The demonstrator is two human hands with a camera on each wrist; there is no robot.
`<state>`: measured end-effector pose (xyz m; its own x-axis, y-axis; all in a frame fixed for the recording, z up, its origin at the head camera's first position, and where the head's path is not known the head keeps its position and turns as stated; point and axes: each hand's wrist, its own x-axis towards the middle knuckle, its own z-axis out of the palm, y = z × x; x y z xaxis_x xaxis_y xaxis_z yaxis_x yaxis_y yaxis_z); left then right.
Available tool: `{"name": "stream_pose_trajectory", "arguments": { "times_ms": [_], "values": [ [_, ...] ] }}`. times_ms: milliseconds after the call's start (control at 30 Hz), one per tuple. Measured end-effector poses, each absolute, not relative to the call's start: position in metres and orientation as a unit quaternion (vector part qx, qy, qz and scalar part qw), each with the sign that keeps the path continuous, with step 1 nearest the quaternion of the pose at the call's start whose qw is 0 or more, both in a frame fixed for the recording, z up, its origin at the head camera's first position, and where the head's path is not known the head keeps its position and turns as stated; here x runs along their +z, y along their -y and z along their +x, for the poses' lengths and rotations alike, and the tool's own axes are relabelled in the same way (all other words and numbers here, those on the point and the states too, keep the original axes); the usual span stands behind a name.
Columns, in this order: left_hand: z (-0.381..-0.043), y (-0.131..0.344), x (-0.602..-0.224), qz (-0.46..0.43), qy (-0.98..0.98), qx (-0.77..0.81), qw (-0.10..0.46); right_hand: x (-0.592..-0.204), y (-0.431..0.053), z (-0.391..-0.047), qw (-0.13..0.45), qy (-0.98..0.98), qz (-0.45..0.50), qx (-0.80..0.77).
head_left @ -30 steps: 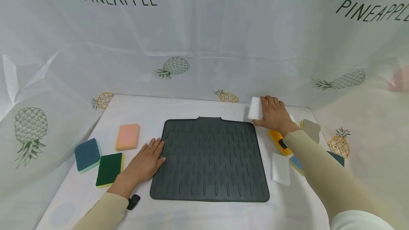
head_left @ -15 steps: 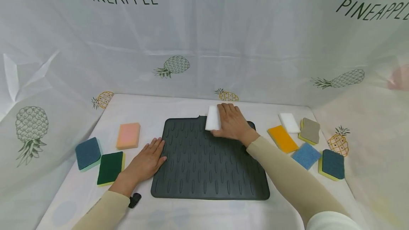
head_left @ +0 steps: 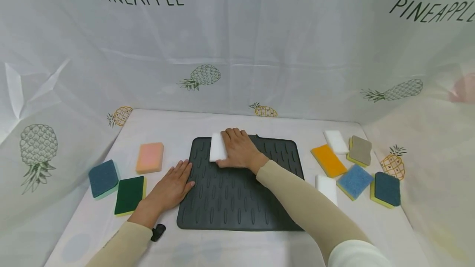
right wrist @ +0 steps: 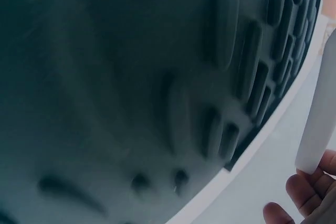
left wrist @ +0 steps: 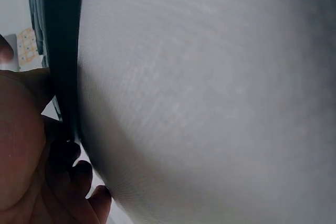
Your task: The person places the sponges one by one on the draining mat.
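Note:
A dark grey ridged rubber mat (head_left: 237, 201) lies on the white table. My right hand (head_left: 240, 149) grips a white sponge (head_left: 218, 147) over the far left part of the mat, fingers across its far end and thumb at its near end. In the right wrist view the same white sponge (right wrist: 317, 114) appears edge-on, above the ridges of the mat (right wrist: 131, 87). My left hand (head_left: 168, 188) lies with extended fingers at the mat's left edge, fingertips and thumb touching it. Close up in the left wrist view, the left hand (left wrist: 31, 145) sits against that dark edge.
Left of the mat lie a peach sponge (head_left: 150, 158), a blue sponge (head_left: 103, 178) and a dark green scouring sponge (head_left: 129, 195). To the right are white sponges (head_left: 336, 141), an orange one (head_left: 328, 160), a light blue one (head_left: 355, 181), a grey one (head_left: 360, 151) and a dark blue one (head_left: 386, 189).
My right hand has carried the white sponge leftward from beyond the mat's far right corner, across its far side, to its far left part. My left hand has stayed in place.

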<state>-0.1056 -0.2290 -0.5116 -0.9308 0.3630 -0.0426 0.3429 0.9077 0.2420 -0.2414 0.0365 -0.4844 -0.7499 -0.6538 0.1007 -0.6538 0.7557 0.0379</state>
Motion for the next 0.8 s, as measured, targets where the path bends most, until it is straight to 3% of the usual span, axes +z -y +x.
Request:
{"name": "stream_pose_trajectory", "arguments": {
  "times_ms": [800],
  "values": [
    [-0.107,0.229,-0.512,0.177,-0.976,0.111,0.062,-0.500,0.010,-0.249,0.021,0.927,0.373,-0.028]
  ]
}}
